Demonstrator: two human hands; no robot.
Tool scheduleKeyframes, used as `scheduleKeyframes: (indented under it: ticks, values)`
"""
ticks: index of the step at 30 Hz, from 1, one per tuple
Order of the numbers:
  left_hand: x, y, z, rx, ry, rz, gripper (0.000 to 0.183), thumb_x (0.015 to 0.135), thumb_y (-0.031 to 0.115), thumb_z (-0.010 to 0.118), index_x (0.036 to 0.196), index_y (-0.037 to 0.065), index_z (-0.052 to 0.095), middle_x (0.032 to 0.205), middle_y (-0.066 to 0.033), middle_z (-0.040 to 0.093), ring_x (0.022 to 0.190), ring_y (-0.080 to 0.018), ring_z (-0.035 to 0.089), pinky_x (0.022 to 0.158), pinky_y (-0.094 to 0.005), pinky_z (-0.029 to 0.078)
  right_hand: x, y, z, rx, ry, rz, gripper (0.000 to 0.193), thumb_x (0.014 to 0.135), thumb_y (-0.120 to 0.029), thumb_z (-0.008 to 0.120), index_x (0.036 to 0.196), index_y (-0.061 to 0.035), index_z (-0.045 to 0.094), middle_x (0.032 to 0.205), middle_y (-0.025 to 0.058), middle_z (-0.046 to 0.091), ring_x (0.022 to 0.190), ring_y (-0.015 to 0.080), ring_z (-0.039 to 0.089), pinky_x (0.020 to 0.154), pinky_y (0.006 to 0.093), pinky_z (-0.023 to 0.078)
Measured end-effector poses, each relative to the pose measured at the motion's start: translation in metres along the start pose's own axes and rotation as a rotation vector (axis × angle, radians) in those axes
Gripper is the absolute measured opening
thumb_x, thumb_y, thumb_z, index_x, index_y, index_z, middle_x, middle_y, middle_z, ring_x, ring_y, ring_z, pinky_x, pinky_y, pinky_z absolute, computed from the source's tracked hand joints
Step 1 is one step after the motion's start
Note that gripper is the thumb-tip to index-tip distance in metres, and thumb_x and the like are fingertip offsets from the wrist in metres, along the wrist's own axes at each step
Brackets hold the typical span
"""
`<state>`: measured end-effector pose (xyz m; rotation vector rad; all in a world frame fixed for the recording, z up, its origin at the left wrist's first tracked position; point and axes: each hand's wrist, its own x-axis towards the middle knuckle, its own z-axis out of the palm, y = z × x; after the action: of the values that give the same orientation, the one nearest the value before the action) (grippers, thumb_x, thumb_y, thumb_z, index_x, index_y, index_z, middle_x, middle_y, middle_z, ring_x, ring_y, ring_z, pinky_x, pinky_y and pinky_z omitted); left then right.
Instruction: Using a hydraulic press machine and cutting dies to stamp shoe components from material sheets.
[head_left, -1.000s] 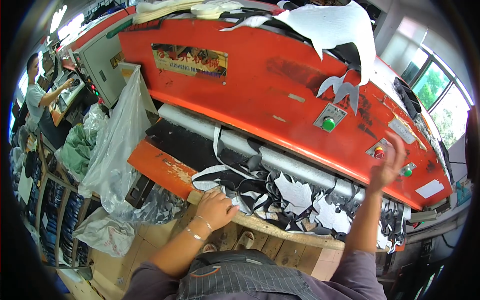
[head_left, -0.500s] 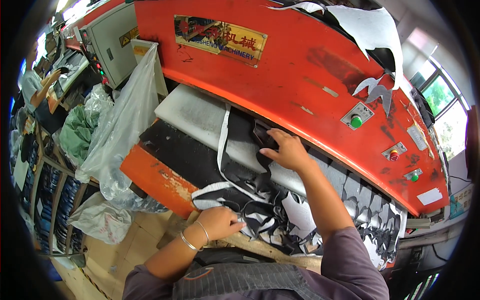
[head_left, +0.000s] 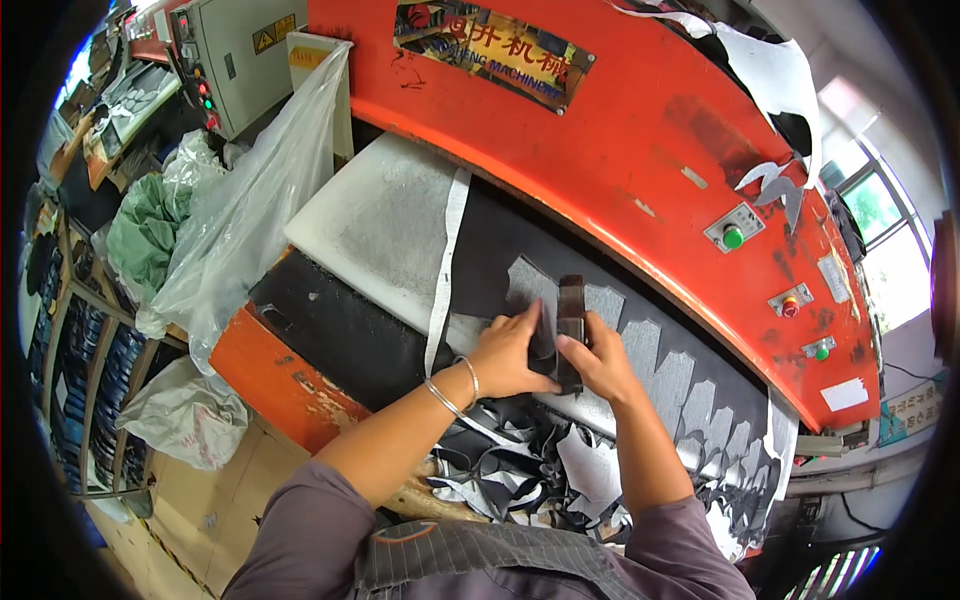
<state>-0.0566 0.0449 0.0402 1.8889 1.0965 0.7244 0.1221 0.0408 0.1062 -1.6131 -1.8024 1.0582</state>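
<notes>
My right hand (head_left: 604,362) grips a dark metal cutting die (head_left: 570,325), stood on edge above the black sheet material (head_left: 490,235). Just left of the die, my left hand (head_left: 508,356) has thumb and fingers apart. Its fingertips reach toward the die, over a grey cut-out opening (head_left: 530,282) in the sheet; contact with a loose piece there is hard to make out. More such openings run in a row to the right. Beneath the sheet lies a pale cutting board (head_left: 375,215), with a white strip (head_left: 448,270) along the sheet's left edge.
A red press beam (head_left: 640,150) with green and red buttons spans the far side. Black and white scraps (head_left: 590,465) pile up at the board's near edge. At left are clear plastic sheeting (head_left: 265,195), a white sack (head_left: 190,415) and a rack (head_left: 90,375). Another person's arm (head_left: 70,150) shows far left.
My right hand has drawn the die out from beside the press beam toward me. My left hand has risen from the near edge to meet it. The view has shifted slightly.
</notes>
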Motion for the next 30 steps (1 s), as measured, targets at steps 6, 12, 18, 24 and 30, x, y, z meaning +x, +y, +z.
scheduleKeyframes:
  ticks: [6, 12, 18, 24, 30]
  values:
    - [-0.014, -0.01, 0.009, 0.033, -0.105, -0.14, 0.04, 0.079, 0.029, 0.068, 0.117, 0.017, 0.065, 0.14, -0.0132, 0.044, 0.123, -0.0402, 0.04, 0.104, -0.0506, 0.031, -0.027, -0.01, 0.0, -0.176, 0.035, -0.068, 0.045, 0.083, -0.036, 0.064, 0.105, 0.0016, 0.053, 0.081, 0.022, 0.064, 0.076, 0.0354, 0.065, 0.069, 0.0408, 0.049]
    - [-0.083, 0.044, 0.042, 0.557, -0.322, 0.181, 0.025, 0.087, 0.024, 0.052, 0.103, 0.026, 0.071, 0.156, -0.0077, 0.022, 0.143, -0.044, 0.006, 0.105, -0.0728, 0.007, 0.033, -0.085, 0.01, -0.676, 0.072, 0.012, 0.054, 0.081, -0.046, 0.055, 0.109, 0.0002, 0.056, 0.092, 0.0234, 0.066, 0.087, 0.0382, 0.065, 0.077, 0.0454, 0.048]
    - [-0.138, 0.041, 0.07, 0.284, -0.499, 0.331, 0.033, 0.083, 0.03, 0.065, 0.112, 0.014, 0.064, 0.128, -0.0036, 0.056, 0.135, -0.0266, 0.036, 0.111, -0.056, 0.019, 0.122, -0.107, 0.085, -0.783, -0.029, 0.103, 0.053, 0.082, -0.041, 0.051, 0.115, 0.0, 0.058, 0.103, 0.018, 0.068, 0.097, 0.0331, 0.066, 0.085, 0.0431, 0.049]
    - [-0.129, 0.029, 0.051, 0.201, -0.546, 0.342, 0.05, 0.082, 0.037, 0.067, 0.123, 0.01, 0.058, 0.132, -0.0067, 0.054, 0.136, -0.0277, 0.035, 0.113, -0.0459, 0.023, 0.145, -0.101, 0.103, -0.796, -0.051, 0.191, 0.054, 0.085, -0.045, 0.052, 0.116, -0.0018, 0.061, 0.108, 0.0171, 0.067, 0.104, 0.0315, 0.064, 0.088, 0.0419, 0.048]
    - [-0.128, 0.025, 0.021, -0.071, -0.225, 0.35, 0.053, 0.081, 0.036, 0.07, 0.122, 0.006, 0.058, 0.127, -0.0137, 0.057, 0.128, -0.0298, 0.045, 0.108, -0.0433, 0.033, 0.129, -0.054, 0.05, -0.489, 0.121, -0.147, 0.054, 0.089, -0.043, 0.054, 0.123, -0.0014, 0.057, 0.124, 0.0194, 0.058, 0.114, 0.0343, 0.056, 0.099, 0.0418, 0.042]
